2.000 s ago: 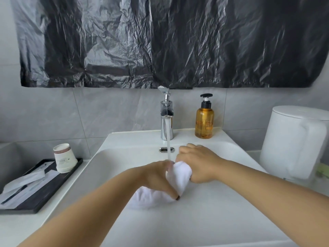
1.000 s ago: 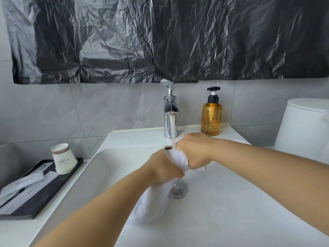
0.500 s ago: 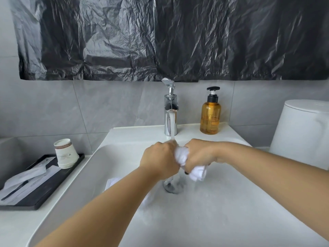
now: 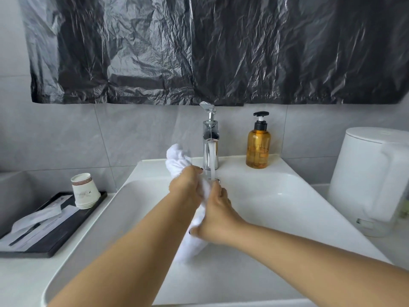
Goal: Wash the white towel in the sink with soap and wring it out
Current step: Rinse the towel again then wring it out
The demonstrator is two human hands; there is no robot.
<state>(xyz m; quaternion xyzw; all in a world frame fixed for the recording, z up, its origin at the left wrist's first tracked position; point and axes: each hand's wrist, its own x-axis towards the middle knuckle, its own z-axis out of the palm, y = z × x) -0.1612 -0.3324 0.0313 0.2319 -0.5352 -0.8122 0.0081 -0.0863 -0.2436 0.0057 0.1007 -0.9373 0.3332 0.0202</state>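
Half a second ago the towel [image 4: 194, 240] was a bunched wad between two fists; now it is stretched into a twisted rope at frame centre, over the sink [image 4: 276, 196], suggesting wringing is under way. The left hand [image 4: 186, 187] and right hand [image 4: 218, 220] each keep a closed grip on it beside the running tap [image 4: 210, 149].

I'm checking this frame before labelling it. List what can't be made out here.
- Head view: the middle of the towel is covered by the left hand and right hand.
- The drain in the sink lies behind the hands and cloth.
- The label on the soap bottle is too small to read.
- The print on the paper cups is too small to read.
- The white bin is cut off by the right edge.
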